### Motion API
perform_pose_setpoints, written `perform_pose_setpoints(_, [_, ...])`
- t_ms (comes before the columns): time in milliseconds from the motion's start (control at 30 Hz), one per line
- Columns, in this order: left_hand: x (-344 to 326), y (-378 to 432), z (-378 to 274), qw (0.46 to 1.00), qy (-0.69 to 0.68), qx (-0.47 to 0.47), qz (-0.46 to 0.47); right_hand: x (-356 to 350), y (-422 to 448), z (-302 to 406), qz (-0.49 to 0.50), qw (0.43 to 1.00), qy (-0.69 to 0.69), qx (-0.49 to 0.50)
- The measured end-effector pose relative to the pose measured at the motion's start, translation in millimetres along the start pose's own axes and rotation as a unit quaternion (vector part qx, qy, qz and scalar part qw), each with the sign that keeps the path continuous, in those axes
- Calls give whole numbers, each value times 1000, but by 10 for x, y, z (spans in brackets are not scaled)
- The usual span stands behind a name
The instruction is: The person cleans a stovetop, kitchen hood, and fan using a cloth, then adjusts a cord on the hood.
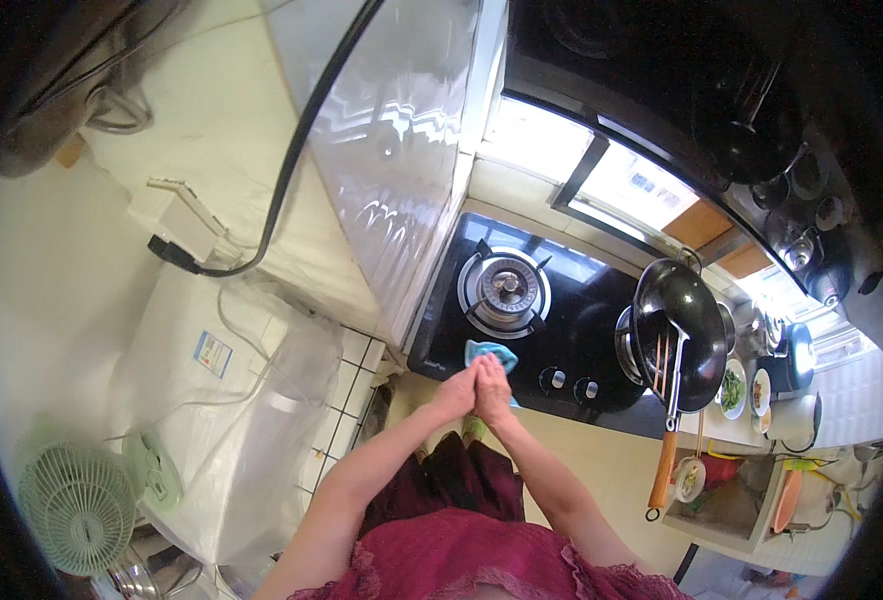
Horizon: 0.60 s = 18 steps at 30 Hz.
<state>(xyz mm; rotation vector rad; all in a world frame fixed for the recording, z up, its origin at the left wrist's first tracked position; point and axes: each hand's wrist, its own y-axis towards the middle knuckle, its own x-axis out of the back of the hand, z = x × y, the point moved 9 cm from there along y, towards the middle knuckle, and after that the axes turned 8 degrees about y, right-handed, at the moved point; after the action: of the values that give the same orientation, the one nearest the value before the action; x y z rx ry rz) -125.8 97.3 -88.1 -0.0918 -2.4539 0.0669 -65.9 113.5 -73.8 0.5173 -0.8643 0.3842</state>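
Note:
My left hand (457, 391) and my right hand (494, 390) meet in front of me, both closed around a blue cloth (500, 352). Bunched folds of it stick out past my fingertips, over the front edge of a black glass gas cooktop (441, 330). Just beyond the cloth is the bare left burner (509, 286) with its pan supports. To the right, two control knobs (557, 379) sit on the glass. A dark wok (700, 322) rests over the right burner, with a wooden-handled spatula (663, 465) and chopsticks (661, 367) lying in it.
Right of the wok stand a plate of green vegetables (732, 390), a smaller dish (761, 391) and a white kettle (795, 420). A black range hood (636, 112) hangs above. At left are a plastic-covered white appliance (239, 450), a green fan (77, 506) and a black power cord (295, 157).

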Motion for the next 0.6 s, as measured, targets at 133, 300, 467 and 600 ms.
perform_pose_setpoints(133, [389,-171,348,995,52,72,-55,-283,268,402,37,995,30,85])
perform_pose_setpoints(300, [481,-124,370,991,88,45,-92,-403,385,368,79,988,33,130])
perform_pose_setpoints(467, [87,14,225,996,65,-6,-64,-12,215,146,45,996,6,79])
perform_pose_setpoints(600, [-79,137,-141,997,-52,-44,-41,119,94,-140,36,997,-40,46])
